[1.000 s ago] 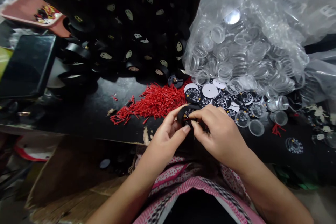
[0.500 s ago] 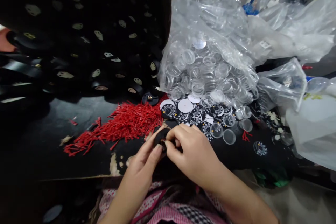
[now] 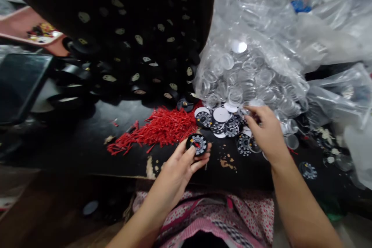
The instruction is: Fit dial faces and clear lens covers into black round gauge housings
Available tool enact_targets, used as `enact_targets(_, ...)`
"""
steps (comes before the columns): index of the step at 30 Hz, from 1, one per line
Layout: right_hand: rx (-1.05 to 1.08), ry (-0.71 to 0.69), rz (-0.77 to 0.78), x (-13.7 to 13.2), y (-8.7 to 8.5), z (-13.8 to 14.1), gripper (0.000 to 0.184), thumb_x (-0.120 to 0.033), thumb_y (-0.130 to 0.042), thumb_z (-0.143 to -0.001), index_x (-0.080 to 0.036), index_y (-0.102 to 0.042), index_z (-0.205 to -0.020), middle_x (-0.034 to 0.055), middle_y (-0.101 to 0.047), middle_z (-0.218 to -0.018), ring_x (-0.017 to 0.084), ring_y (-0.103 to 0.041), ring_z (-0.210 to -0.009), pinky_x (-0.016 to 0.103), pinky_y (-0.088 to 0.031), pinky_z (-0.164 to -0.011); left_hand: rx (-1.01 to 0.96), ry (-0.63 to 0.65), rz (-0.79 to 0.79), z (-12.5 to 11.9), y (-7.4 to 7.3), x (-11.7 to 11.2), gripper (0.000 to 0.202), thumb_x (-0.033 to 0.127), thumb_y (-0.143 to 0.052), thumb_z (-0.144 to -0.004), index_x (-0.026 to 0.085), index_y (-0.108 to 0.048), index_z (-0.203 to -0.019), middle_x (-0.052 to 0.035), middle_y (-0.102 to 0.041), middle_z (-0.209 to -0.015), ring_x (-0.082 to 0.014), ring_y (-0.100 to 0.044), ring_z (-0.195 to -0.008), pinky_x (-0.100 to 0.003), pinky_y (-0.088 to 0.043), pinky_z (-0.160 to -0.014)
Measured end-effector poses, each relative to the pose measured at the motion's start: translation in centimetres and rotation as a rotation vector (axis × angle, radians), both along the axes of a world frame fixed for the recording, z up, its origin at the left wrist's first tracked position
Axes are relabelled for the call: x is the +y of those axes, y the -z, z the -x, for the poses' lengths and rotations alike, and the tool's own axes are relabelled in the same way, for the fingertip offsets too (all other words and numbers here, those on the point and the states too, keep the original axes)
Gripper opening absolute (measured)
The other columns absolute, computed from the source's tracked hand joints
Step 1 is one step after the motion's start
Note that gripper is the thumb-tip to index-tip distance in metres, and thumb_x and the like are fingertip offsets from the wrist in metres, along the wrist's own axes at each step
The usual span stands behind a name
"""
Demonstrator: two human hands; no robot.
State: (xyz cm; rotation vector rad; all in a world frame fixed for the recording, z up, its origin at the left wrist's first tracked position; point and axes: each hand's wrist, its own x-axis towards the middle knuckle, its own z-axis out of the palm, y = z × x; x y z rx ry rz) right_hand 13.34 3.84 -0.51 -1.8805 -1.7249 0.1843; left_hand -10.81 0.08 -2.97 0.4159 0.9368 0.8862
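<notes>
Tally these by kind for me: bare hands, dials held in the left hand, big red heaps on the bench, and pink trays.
2 bare: left hand and right hand
1 held black dial
1 big red heap
1 pink tray
Total: 5

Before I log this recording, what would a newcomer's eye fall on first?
Most likely the bright red heap of small pieces, spread across the middle of the black tabletop. Right of it, clear round covers lie piled in and around a plastic bag. Nearer the person, the left hand holds a black dial, while the right hand is at the edge of the pile.
</notes>
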Motion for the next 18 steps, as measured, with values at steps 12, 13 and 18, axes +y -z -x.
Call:
enact_targets(12,0.375,-0.371,0.209,-4.3,-1.3,9.3,0.033,-0.022,-0.054,-0.096,-0.027,-0.063,-0.128,0.0092,-0.052,-0.126,0.016,-0.059,-0.094,0.036,-0.051,-0.089,0.134,0.076,-0.175,0.1,0.3,-0.5,0.039,0.035,-0.067,-0.087,0.025,-0.063,-0.124,-0.0056,-0.062,-0.136,-0.0260,-0.060,-0.122,-0.035,-0.055,-0.094)
enact_targets(13,0.379,-0.368,0.208,-4.1,-1.3,9.2,0.029,-0.025,-0.053,-0.097,-0.026,-0.065,-0.123,0.0084,-0.055,-0.122,0.016,-0.060,-0.093,0.035,-0.051,-0.088,0.171,0.098,-0.206,0.2,0.2,-0.6,0.040,0.035,-0.067,-0.087,0.026,-0.062,-0.126,-0.0054,-0.063,-0.135,-0.0262,-0.059,-0.123,-0.036,-0.054,-0.097)
enact_targets(18,0.184,-0.262,0.065,-3.5,-0.9,9.7,0.039,-0.031,-0.033,-0.103,-0.019,-0.054,-0.073,0.0015,-0.055,-0.067,0.016,-0.051,-0.068,0.031,-0.039,-0.069,0.287,0.204,-0.367,0.2,-0.3,-1.3,0.040,0.031,-0.067,-0.087,0.026,-0.064,-0.127,-0.0039,-0.062,-0.138,-0.0240,-0.053,-0.132,-0.035,-0.040,-0.112)
